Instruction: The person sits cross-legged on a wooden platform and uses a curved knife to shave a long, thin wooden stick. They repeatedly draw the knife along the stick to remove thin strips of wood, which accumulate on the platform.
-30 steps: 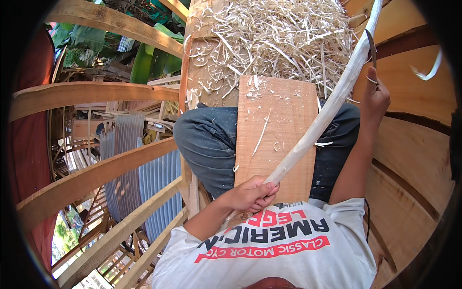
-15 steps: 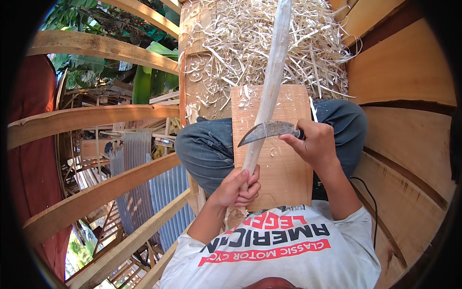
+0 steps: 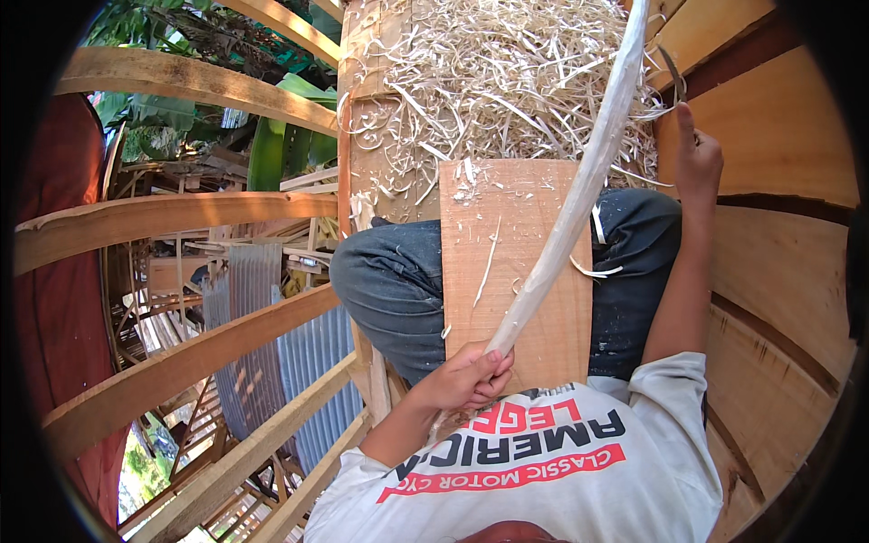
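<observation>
My left hand is closed around the near end of a long, pale, slightly curved wooden stick, which slants away to the upper right. Under the stick, a flat wooden board lies across my lap with a few thin shavings on it. Out to the right, beyond my knee, my right hand grips a curved knife. Its blade points away from me, apart from the stick; the handle is hidden in my fingers.
A heap of curled wood shavings covers the floor ahead of my legs. Wooden slats form an open railing on the left, with corrugated sheets beyond. A plank wall stands close on the right.
The knife has left the stick and swung to the far right with my right hand. The stick's far end has tilted rightward, and fresh shavings lie on the board and my leg.
</observation>
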Demonstrator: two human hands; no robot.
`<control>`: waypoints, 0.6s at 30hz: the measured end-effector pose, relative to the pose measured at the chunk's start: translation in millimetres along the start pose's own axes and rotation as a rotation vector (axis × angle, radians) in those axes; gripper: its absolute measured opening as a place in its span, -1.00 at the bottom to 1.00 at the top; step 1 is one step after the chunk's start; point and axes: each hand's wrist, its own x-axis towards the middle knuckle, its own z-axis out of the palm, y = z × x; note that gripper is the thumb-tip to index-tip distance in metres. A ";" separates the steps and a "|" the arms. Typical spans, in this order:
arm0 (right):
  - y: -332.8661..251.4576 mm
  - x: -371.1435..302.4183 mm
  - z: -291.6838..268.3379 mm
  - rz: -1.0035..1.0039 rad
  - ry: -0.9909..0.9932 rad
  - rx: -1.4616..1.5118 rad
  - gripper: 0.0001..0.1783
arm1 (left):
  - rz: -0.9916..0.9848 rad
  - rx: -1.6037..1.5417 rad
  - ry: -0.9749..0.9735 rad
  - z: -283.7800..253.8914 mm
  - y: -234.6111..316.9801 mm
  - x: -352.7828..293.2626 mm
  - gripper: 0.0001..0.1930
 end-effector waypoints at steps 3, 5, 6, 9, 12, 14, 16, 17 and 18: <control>-11.1 -20.3 1.8 -0.121 -0.087 0.099 -0.22 | 0.040 -0.133 -0.071 -14.9 7.5 -0.3 -0.53; -28.1 -58.8 17.2 -0.252 -0.171 0.139 -0.26 | 0.058 -0.230 -0.140 -22.6 11.9 1.7 -0.50; -32.2 -78.1 22.2 -0.294 -0.227 0.143 -0.29 | 0.057 -0.280 -0.190 -27.6 11.8 2.9 -0.49; -49.0 -125.2 33.4 -0.169 -0.532 0.261 -0.32 | 0.090 -0.289 -0.234 -35.1 6.2 7.2 -0.43; -53.9 -150.0 44.9 -0.054 -0.678 0.560 -0.29 | 0.182 -0.146 -0.213 -35.4 2.2 12.4 -0.41; -53.9 -160.4 52.4 0.005 -0.734 0.687 -0.29 | 0.196 -0.009 -0.218 -38.0 8.0 15.5 -0.40; -54.7 -165.7 54.6 0.046 -0.778 0.751 -0.30 | 0.202 0.071 -0.126 -28.6 18.8 15.1 -0.42; -55.7 -164.5 53.4 0.026 -0.791 0.717 -0.30 | 0.208 0.110 -0.077 -23.9 22.3 14.2 -0.43; -57.7 -161.9 51.0 0.006 -0.803 0.683 -0.30 | 0.224 0.179 -0.023 -23.8 21.4 14.0 -0.44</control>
